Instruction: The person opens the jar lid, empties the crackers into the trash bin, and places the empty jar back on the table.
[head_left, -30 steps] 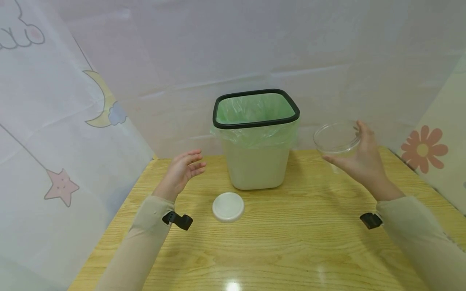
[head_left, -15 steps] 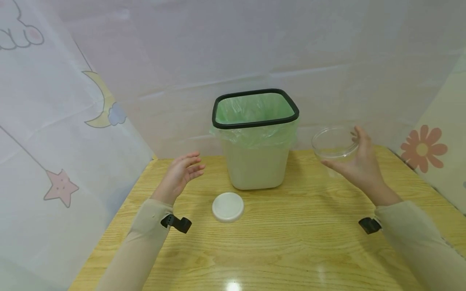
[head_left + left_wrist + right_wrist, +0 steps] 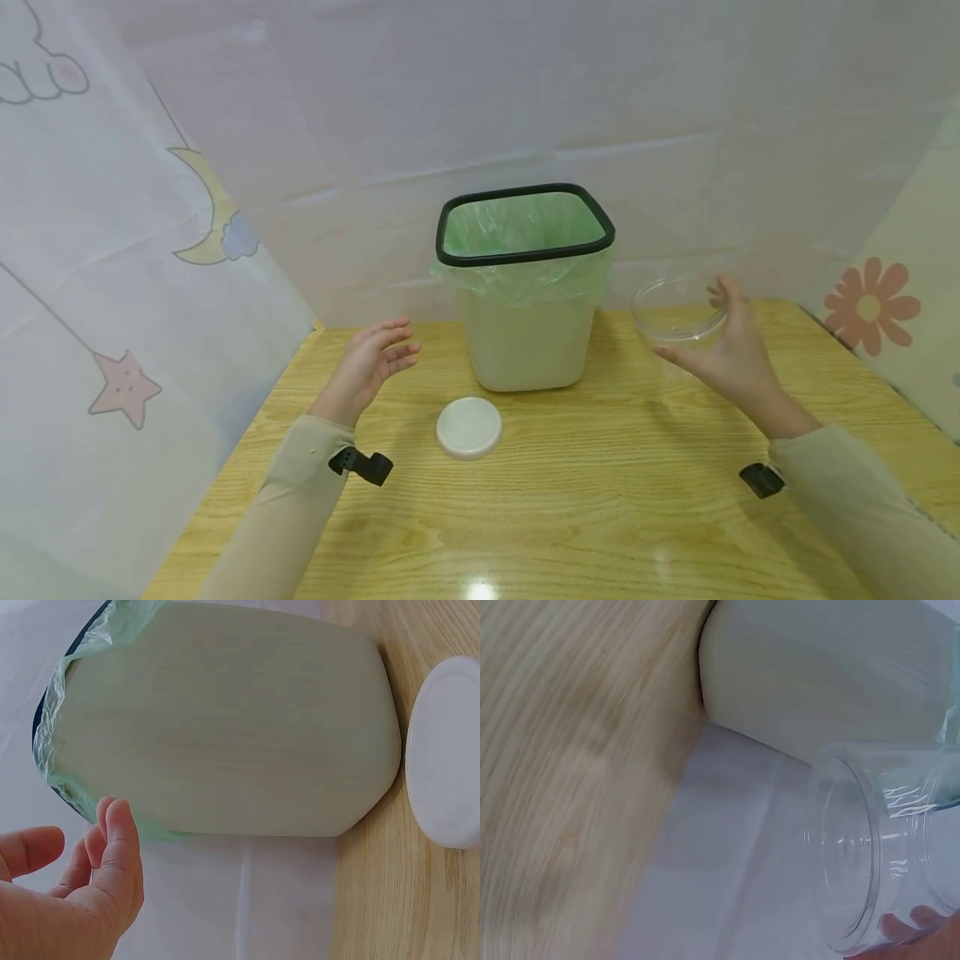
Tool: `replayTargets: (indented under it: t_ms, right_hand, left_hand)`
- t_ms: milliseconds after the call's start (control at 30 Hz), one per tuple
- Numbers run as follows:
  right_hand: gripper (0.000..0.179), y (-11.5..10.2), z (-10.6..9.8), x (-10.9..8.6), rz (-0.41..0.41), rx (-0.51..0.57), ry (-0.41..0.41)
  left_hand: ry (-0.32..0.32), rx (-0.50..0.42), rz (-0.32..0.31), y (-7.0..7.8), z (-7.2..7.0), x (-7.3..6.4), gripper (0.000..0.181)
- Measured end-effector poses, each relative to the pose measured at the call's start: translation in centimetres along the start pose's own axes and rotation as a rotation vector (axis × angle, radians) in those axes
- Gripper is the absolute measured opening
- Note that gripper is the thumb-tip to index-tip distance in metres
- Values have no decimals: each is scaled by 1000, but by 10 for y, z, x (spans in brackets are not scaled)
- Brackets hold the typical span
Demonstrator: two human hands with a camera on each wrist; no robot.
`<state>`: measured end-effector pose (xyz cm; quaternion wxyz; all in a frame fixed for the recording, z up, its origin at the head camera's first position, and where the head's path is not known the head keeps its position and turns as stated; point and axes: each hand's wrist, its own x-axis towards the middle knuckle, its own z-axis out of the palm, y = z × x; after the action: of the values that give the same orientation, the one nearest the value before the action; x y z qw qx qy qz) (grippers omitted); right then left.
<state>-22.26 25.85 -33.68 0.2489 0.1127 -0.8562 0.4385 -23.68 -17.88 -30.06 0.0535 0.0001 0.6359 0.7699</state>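
My right hand (image 3: 735, 358) grips a clear, see-through jar (image 3: 675, 332) by its side, thumb in front and fingers behind, and holds it above the table at the right of the bin. In the right wrist view the jar (image 3: 855, 840) looks smooth and colourless, with nothing visible inside. My left hand (image 3: 367, 367) hovers left of the bin, holding nothing, its fingers loosely bent; the left wrist view shows the same hand (image 3: 82, 892) apart from the bin. A round white lid (image 3: 469, 427) lies flat on the table between the hands, nearer the left one.
A pale bin (image 3: 528, 342) with a black rim and a light green liner bag (image 3: 525, 283) stands at the back middle of the wooden table (image 3: 555, 500). Printed cloth (image 3: 360, 108) hangs behind and at both sides.
My right hand has come down and a little to the left with the jar. The left hand has sunk very slightly. Lid and bin have stayed in place.
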Motion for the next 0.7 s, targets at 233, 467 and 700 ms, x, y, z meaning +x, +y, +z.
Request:
replayTargets:
  t_ms: [233, 467, 700]
  right_hand:
    - [118, -1, 3, -6, -11, 10, -17]
    - [118, 0, 8, -10, -2, 50, -41]
    - [115, -1, 11, -15, 3, 54, -66]
  left_hand:
    - [-7, 14, -1, -1, -1, -1, 43]
    - [-2, 31, -10, -4, -1, -2, 44]
    - [-6, 43, -18, -6, -1, -3, 43]
